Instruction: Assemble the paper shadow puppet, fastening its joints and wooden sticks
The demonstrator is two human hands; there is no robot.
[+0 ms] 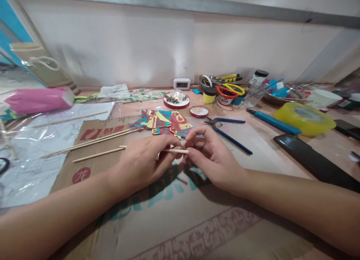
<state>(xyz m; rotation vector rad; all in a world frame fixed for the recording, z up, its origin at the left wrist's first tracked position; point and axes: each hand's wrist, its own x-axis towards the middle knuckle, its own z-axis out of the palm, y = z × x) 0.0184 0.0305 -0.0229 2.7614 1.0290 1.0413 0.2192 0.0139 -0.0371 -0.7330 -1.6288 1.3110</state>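
My left hand (144, 163) and my right hand (209, 155) meet over a flattened cardboard sheet (180, 222). Both pinch a thin wooden stick (176, 151) that lies crosswise between the fingertips. The left fingers are curled round it, and the right thumb and forefinger close on its right end. Just beyond the hands lies a colourful paper puppet figure (165, 124) in red, blue and yellow. More sticks (92, 142) lie to the left on the cardboard.
Blue-handled pliers (225, 129) lie right of the puppet. A yellow tape roll (305, 119), a blue cutter (274, 122), a dark phone (306, 157), two small round tins (176, 99), scissors (229, 90), jars and a small clock (181, 83) crowd the back. A pink roll (36, 99) lies far left.
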